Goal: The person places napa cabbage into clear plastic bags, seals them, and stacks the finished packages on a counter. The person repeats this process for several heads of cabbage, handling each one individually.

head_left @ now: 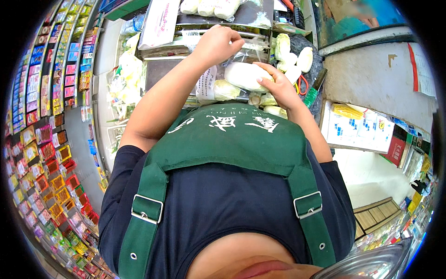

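Cabbage (pixel 242 76) held in the right hand (pixel 277 86)

The right hand grasps the pale cabbage at its right end, thumb laid on top and fingers along the far side. The cabbage lies on its side, just beyond the apron (pixel 218 139) and near the middle of the bench. The left hand (pixel 219 44) is farther out, above the bench, its fingers bent inward – whether they pinch any of the clear film (pixel 252 54) beside them, I cannot tell.

Just on the near side of the held cabbage lies a second, yellowish cabbage (pixel 226 90), with a printed sheet (pixel 206 84) at its left. To the right is a pile of pale heads (pixel 304 59), and near it scissors (pixel 303 85) with red handles. White packs (pixel 211 7) sit at the far end; loose leaves (pixel 126 76) lie at the left – beyond them, shelves (pixel 48 74) of coloured packets
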{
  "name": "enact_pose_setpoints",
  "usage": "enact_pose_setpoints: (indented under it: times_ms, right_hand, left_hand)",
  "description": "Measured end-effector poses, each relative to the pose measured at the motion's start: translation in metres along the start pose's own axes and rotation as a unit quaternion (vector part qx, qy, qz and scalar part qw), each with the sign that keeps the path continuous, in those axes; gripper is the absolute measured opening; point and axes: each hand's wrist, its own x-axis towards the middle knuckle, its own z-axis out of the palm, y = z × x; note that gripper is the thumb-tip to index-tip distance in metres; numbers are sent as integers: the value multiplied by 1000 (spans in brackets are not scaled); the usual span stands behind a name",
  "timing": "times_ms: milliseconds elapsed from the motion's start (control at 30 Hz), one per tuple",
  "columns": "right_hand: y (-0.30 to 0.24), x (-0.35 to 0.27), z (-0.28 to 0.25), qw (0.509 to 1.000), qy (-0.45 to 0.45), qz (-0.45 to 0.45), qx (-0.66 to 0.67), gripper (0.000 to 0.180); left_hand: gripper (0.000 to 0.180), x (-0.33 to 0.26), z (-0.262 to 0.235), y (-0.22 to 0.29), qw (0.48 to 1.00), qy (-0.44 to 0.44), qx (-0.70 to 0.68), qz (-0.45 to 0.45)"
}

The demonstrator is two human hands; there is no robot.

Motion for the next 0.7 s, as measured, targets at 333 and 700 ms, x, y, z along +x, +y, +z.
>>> enact_pose_setpoints:
  times_ms: [333,700]
  right_hand:
    - [0,7,-3,1000,3,3,-4,49]
    - [-11,0,-5,997,-3,-16,-76,51]
  left_hand:
    - [29,10,-12,15,990,-129,61,6]
    - [21,23,11,7,1000,-26,17,2]
